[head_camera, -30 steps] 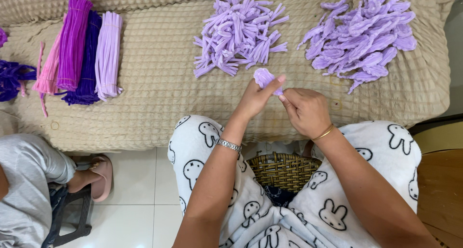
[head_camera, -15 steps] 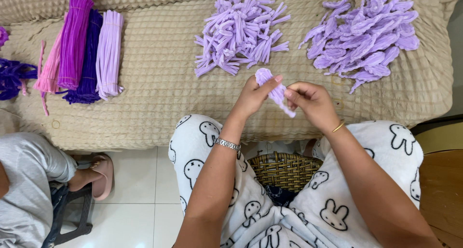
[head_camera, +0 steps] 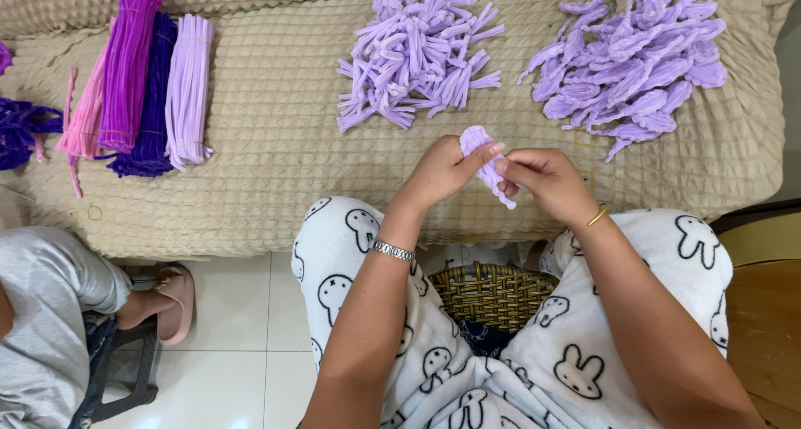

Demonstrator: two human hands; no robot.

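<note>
Both hands meet over the front edge of a beige quilted sofa cover (head_camera: 284,103). My left hand (head_camera: 442,172) pinches the looped top of a lilac pipe cleaner piece (head_camera: 486,166). My right hand (head_camera: 546,181) grips its lower twisted end. Behind the hands lies a pile of short lilac pipe cleaner pieces (head_camera: 417,53). To the right of it is a heap of lilac petal-shaped pipe cleaner loops (head_camera: 634,62). A silver watch is on my left wrist and a gold bangle on my right.
Bundles of long pipe cleaners (head_camera: 142,83) in violet, dark purple, pink and lilac lie at the left of the cover. A wicker basket (head_camera: 492,291) sits between my knees. Another person's leg and pink slipper (head_camera: 171,300) are at lower left on a white tile floor.
The lilac piece has turned in my fingers and now hangs lower between both hands. My right hand has shifted slightly right and down along it.
</note>
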